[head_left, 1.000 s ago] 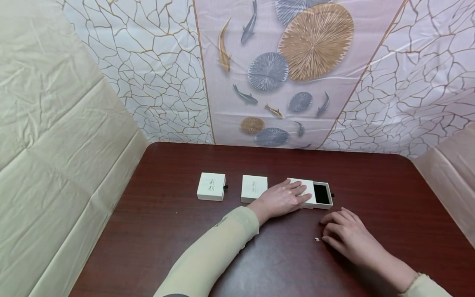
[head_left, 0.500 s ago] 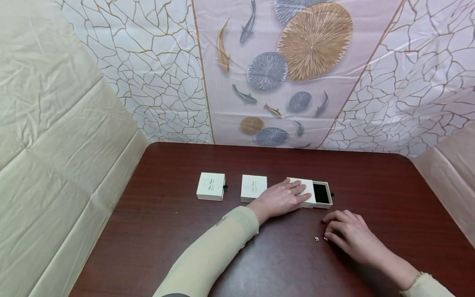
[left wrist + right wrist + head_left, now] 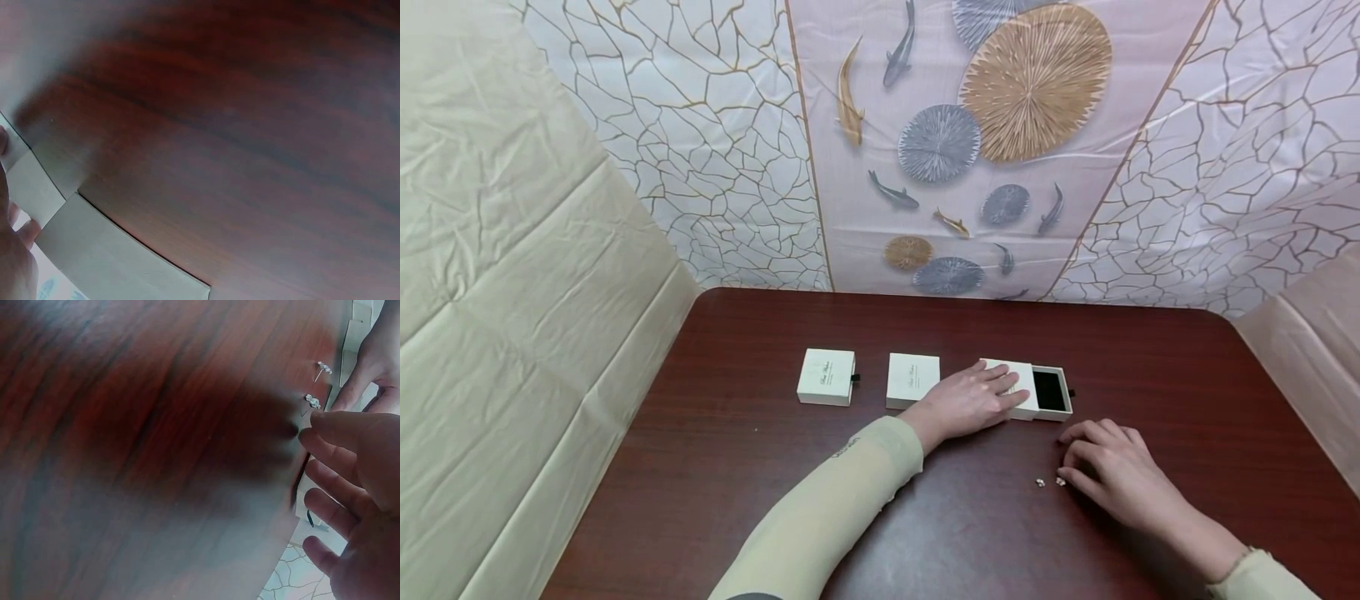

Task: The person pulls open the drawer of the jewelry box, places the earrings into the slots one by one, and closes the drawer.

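My left hand (image 3: 973,400) rests on a small white drawer box (image 3: 1026,408), its fingers spread over the lid. The box's drawer (image 3: 1051,392) is slid partway out to the right, showing a black lining. Two small sparkling stud earrings lie on the table in front: the left earring (image 3: 1040,482) and the right earring (image 3: 1061,481). Beside the right one is my right hand (image 3: 1120,479), its fingers loosely bent and holding nothing. In the right wrist view the thumb tip (image 3: 317,419) is right at the nearer earring (image 3: 311,400), whose thin post shows.
Two more white boxes stand shut in the same row: a middle box (image 3: 913,379) and a left box (image 3: 826,377) with a black pull tab. They sit on a dark red wooden table (image 3: 737,483). Patterned cloth (image 3: 737,150) hangs behind its far edge.
My right hand has drawn slightly right, and the right earring now shows beside its thumb. The left hand and the boxes have stayed in place.
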A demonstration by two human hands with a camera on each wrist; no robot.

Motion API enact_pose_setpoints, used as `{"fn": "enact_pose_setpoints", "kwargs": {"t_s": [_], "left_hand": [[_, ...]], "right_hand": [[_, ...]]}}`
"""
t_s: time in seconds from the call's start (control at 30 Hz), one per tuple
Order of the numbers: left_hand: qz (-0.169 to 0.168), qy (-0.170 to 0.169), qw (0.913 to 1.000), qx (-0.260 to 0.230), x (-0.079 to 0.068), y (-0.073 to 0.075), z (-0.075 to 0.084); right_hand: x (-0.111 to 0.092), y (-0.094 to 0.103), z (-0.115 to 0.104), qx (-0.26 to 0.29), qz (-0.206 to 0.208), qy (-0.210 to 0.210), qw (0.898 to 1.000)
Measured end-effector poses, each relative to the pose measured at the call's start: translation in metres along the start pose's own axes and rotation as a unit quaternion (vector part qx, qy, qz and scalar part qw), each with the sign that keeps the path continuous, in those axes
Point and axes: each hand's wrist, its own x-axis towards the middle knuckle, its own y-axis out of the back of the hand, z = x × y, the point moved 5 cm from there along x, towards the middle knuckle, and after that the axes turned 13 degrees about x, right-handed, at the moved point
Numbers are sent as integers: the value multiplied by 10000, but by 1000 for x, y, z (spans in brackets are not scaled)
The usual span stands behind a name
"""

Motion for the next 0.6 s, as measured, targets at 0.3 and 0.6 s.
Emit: {"fn": "enact_pose_setpoints", "kwargs": {"t_s": [0.3,0.6], "left_hand": [[34,7,10000,8,0,1,0],[-111,25,9999,-88,0,-1,-1]], "right_hand": [[-3,2,-8,-103,132,226,9996],[-7,-5,-13,-116,70,608,9981]]}}
